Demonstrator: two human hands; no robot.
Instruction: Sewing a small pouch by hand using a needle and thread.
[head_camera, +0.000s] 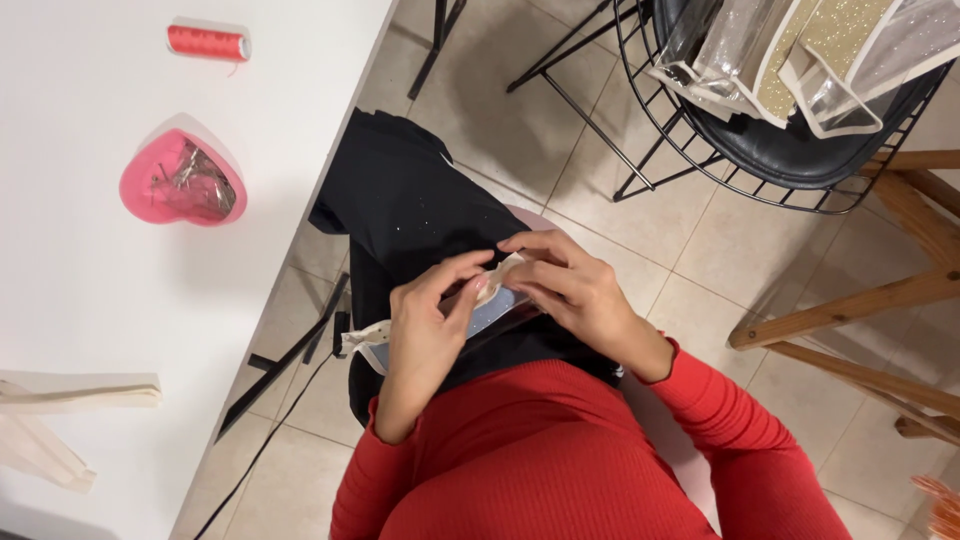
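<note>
Two small things are parked near the white table (90, 300) edge: a red thread spool (207, 42) and a pink heart-shaped box (182, 180). Over the lap, a cream-trimmed clear pouch (490, 305) is pinched by the left hand (425, 330) and right hand (570, 290). Open tile is left before the wire chair (740, 160).

Both hands (500, 300) on cream trim (505, 270)

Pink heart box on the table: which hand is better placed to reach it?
Probably the left. The left hand sits on the table side of the lap, and the pink heart box lies on the white table to that side. The right hand pinches the cream strip farther away.
</note>
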